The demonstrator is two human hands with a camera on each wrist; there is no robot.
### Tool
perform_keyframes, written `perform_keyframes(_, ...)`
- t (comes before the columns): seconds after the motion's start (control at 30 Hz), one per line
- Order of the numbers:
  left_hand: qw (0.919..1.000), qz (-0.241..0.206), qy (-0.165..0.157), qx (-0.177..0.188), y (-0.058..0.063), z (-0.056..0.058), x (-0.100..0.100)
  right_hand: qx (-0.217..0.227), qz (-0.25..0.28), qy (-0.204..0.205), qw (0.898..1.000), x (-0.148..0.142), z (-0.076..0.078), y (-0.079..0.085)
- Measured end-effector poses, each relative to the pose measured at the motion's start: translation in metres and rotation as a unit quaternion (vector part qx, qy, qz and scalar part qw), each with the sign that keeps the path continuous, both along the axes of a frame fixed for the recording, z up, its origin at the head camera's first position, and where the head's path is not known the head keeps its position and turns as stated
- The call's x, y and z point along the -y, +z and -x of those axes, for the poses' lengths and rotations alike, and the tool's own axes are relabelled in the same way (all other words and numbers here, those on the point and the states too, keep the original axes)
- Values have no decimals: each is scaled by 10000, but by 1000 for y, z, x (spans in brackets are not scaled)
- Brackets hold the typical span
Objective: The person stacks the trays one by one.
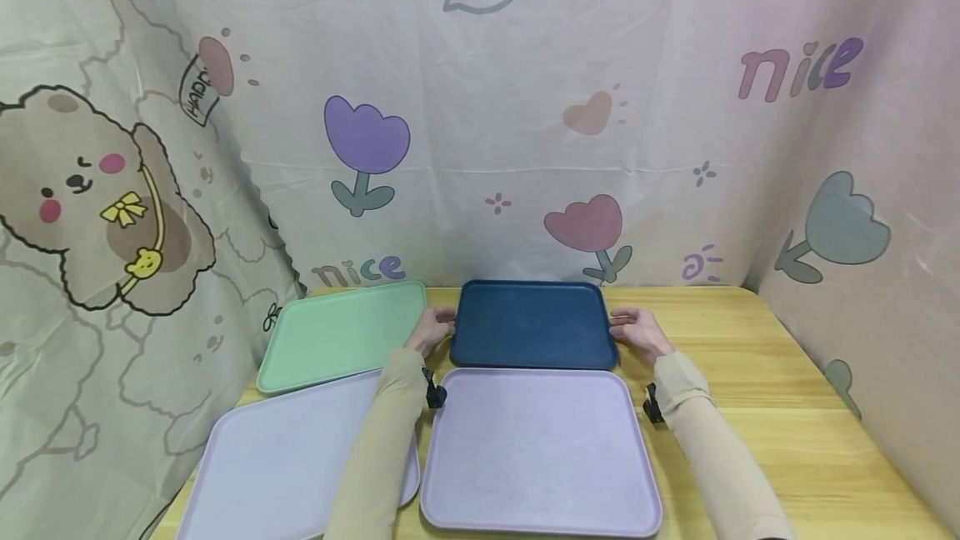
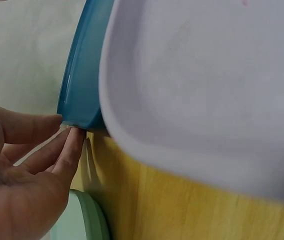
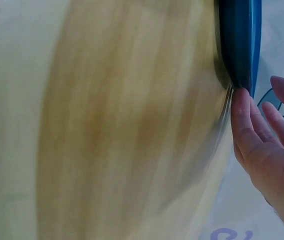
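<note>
A dark blue rectangular tray (image 1: 532, 325) lies at the back of the table, between the two hands. My left hand (image 1: 432, 329) is at its left end. Seen from the left wrist, nearly straight fingertips meet the blue tray's edge (image 2: 84, 75), with the thumb tip close by at the rim. On the opposite end, my right hand (image 1: 637, 330) has its fingertips against the edge. Its thumb stands apart from the tray in the right wrist view, the fingers (image 3: 244, 117) extended. A pale purple tray (image 1: 540, 452) lies just in front of the blue one, between the forearms.
A mint green tray (image 1: 345, 336) lies at the back left, close to the left hand. In front of it is another pale lilac tray (image 1: 277, 465), partly under the left forearm. The wooden table (image 1: 787, 423) extends to the right; a patterned curtain (image 1: 480, 107) hangs behind.
</note>
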State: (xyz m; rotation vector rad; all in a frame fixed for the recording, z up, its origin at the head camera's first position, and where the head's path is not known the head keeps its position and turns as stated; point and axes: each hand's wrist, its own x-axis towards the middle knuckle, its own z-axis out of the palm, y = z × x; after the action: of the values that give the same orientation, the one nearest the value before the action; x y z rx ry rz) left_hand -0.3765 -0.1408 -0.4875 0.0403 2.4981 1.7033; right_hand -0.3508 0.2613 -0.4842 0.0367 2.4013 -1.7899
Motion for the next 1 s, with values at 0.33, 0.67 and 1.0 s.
perform_keyframes(0.33,9998,11,202,-19,0,-1,-2,-133,-192,82,9997,0,1,-2)
perform_keyframes(0.67,9998,-29,209,-53,-2,0,-3,-95,-448,70,9989,3,1,-2)
perform_keyframes(1.0,9994,-3,317,-151,-2,-1,-4,-93,-497,192,9985,1,-1,-1)
